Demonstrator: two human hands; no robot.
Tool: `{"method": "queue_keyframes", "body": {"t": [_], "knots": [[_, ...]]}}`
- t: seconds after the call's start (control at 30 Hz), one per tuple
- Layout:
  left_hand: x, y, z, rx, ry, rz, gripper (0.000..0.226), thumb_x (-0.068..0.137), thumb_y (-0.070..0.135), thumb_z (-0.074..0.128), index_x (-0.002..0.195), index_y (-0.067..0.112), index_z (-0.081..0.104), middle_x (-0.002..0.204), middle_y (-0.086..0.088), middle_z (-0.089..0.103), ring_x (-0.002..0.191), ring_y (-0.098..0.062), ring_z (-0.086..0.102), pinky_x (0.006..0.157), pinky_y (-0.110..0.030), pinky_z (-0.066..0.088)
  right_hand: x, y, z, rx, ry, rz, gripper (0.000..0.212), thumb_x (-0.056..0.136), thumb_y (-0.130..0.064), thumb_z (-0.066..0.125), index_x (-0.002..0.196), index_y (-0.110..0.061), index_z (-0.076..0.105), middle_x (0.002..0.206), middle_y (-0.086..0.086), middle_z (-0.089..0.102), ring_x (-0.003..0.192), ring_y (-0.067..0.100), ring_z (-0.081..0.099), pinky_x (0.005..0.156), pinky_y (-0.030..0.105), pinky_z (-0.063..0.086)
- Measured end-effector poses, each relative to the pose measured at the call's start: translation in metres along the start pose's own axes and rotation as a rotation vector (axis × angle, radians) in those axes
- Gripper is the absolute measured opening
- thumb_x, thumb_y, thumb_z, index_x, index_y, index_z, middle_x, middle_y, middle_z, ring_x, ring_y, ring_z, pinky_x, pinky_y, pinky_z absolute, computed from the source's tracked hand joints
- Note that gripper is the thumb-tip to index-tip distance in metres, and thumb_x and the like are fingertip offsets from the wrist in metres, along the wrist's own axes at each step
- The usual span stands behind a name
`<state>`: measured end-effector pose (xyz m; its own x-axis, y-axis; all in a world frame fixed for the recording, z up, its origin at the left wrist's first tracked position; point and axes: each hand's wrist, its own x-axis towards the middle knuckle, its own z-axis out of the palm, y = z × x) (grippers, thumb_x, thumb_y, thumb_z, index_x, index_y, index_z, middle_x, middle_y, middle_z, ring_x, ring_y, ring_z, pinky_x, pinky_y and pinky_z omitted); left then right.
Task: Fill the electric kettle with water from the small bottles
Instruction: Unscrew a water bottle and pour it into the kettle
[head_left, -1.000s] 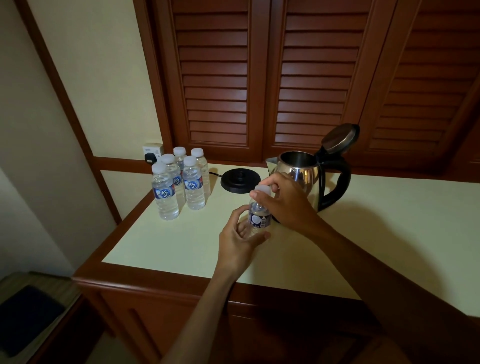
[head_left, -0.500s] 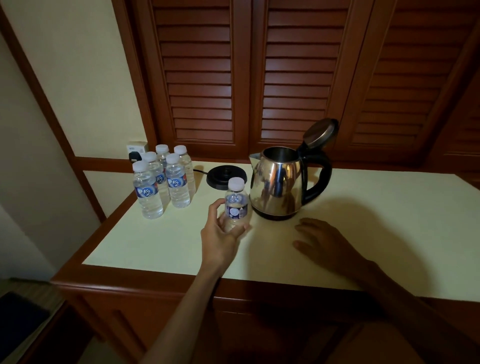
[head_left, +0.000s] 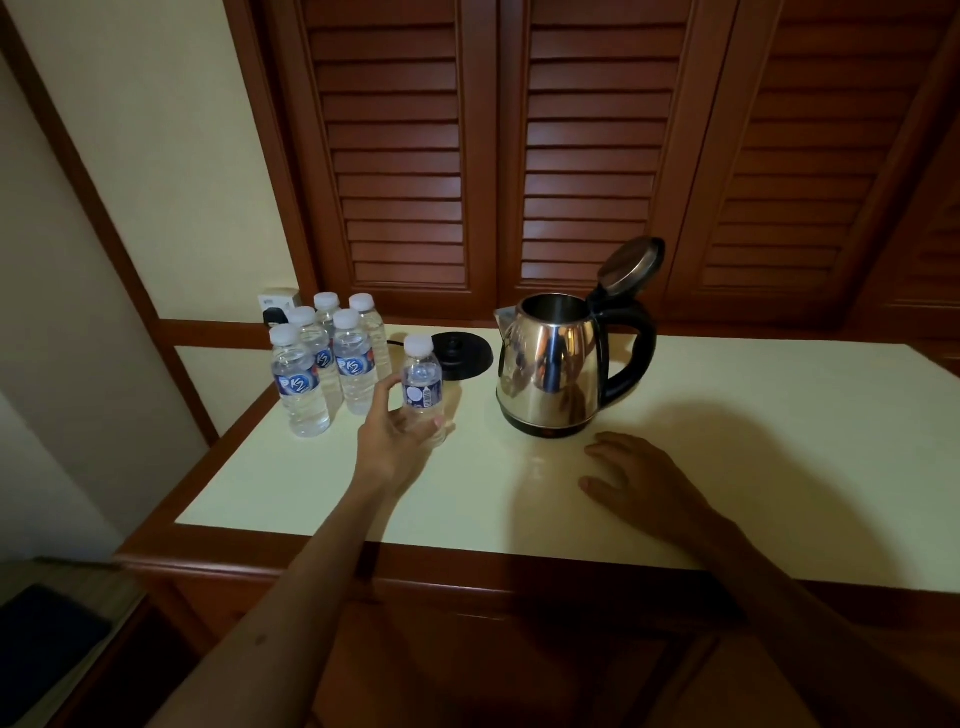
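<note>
Electric kettle (head_left: 553, 374): polished steel body, tapered and mirror-bright, with black plastic loop handle at its right and a round hinged lid (head_left: 631, 265) tipped up and back, mouth open; stands upright on the counter (head_left: 753, 441), a smooth pale cream top edged in reddish-brown wood; off its base. Kettle base (head_left: 460, 353): flat black plastic disc, just left of and behind the kettle, apart from it. Held bottle (head_left: 422, 395): small clear ribbed plastic, white screw cap on, blue label with a white round patch; upright, its foot apparently on the counter though the hand hides the contact; between the kettle and the bottle group. Left hand (head_left: 397, 441): fingers and thumb curled round the lower half of the held bottle. Right hand (head_left: 641, 480): lies palm down on the counter just in front of the kettle, fingers straight and slightly spread, holding nothing. Bottle group (head_left: 327, 358): five matching capped bottles, clustered upright at the counter's far left corner. Louvred doors (head_left: 467, 156): dark slatted wood, behind the counter.
</note>
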<state>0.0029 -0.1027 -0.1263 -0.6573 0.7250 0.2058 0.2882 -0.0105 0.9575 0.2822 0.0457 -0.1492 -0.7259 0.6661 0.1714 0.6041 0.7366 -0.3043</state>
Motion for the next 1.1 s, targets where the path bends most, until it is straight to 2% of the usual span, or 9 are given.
{"method": "queue_keyframes", "body": {"t": [0.13,0.3,0.43,0.53,0.63,0.77,0.87,1.0,1.1], "knots": [[-0.009,0.008,0.016,-0.08,-0.043,-0.008,0.063,0.084,0.006,0.075,0.133,0.027,0.043,0.105,-0.004,0.071,0.091,-0.008,0.068,0.06,-0.013,0.053,-0.001,-0.003,0.0,-0.008,-0.014,0.008,0.058,0.091,-0.057,0.049,0.139,-0.025,0.047,0.15,-0.004,0.038,0.138,0.014,0.031,0.115,0.036,0.026],[-0.029,0.013,0.051,-0.104,-0.219,0.009,0.064,0.082,0.01,0.078,0.131,0.036,0.045,0.1,-0.001,0.075,0.092,-0.015,0.072,0.077,-0.029,0.06,-0.004,-0.007,-0.008,0.292,0.051,0.116,0.047,0.089,-0.044,0.06,0.132,-0.025,0.054,0.138,-0.005,0.051,0.12,0.009,0.046,0.101,0.025,0.033],[-0.04,0.019,0.089,-0.103,-0.352,0.067,0.064,0.083,0.017,0.078,0.132,0.04,0.043,0.1,0.0,0.075,0.09,-0.013,0.071,0.077,-0.026,0.059,-0.012,-0.005,-0.02,0.415,0.13,0.174,0.04,0.087,-0.038,0.066,0.125,-0.029,0.058,0.123,-0.014,0.054,0.11,0.002,0.048,0.095,0.021,0.036],[-0.043,0.024,0.123,-0.122,-0.458,0.109,0.065,0.083,0.011,0.077,0.135,0.031,0.044,0.114,0.001,0.072,0.098,-0.01,0.07,0.085,-0.027,0.058,-0.026,0.009,-0.031,0.478,0.096,0.17,0.043,0.085,-0.032,0.07,0.126,-0.032,0.057,0.121,-0.016,0.055,0.11,0.0,0.05,0.09,0.018,0.04],[-0.046,0.031,0.162,-0.075,-0.525,0.243,0.065,0.083,0.014,0.077,0.138,0.025,0.045,0.122,0.007,0.068,0.104,-0.006,0.068,0.089,-0.026,0.056,-0.04,0.031,-0.042,0.52,0.091,0.179,0.047,0.082,-0.03,0.074,0.126,-0.028,0.057,0.121,-0.01,0.06,0.111,0.003,0.055,0.088,0.021,0.048],[-0.048,0.044,0.219,-0.054,-0.547,0.284,0.065,0.08,0.022,0.08,0.126,0.052,0.043,0.102,0.007,0.071,0.088,-0.008,0.068,0.079,-0.021,0.055,-0.058,0.068,-0.054,0.545,0.153,0.239,0.056,0.079,-0.028,0.077,0.129,-0.021,0.055,0.119,-0.008,0.062,0.105,0.007,0.06,0.083,0.022,0.051],[-0.05,0.055,0.266,-0.015,-0.629,0.284,0.065,0.081,0.019,0.078,0.133,0.039,0.045,0.096,0.002,0.072,0.088,-0.014,0.069,0.077,-0.019,0.053,-0.072,0.105,-0.065,0.622,0.207,0.309,0.058,0.076,-0.03,0.079,0.128,-0.02,0.056,0.116,-0.002,0.066,0.103,0.015,0.064,0.086,0.032,0.054],[-0.042,0.067,0.333,0.016,-0.72,0.274,0.069,0.078,0.035,0.077,0.14,0.032,0.046,0.098,0.003,0.072,0.091,-0.014,0.069,0.081,-0.024,0.055,-0.084,0.16,-0.086,0.467,0.275,0.322,0.056,0.078,-0.026,0.078,0.127,-0.014,0.054,0.113,-0.001,0.066,0.094,0.008,0.064,0.075,0.01,0.047],[-0.03,0.076,0.387,0.002,-0.746,0.205,0.071,0.08,0.025,0.079,0.142,0.034,0.046,0.092,0.001,0.073,0.094,-0.017,0.069,0.084,-0.029,0.054,-0.085,0.213,-0.108,0.382,0.284,0.348,0.061,0.077,-0.028,0.079,0.13,-0.012,0.053,0.116,0.001,0.066,0.094,0.011,0.062,0.083,0.022,0.052]]}}
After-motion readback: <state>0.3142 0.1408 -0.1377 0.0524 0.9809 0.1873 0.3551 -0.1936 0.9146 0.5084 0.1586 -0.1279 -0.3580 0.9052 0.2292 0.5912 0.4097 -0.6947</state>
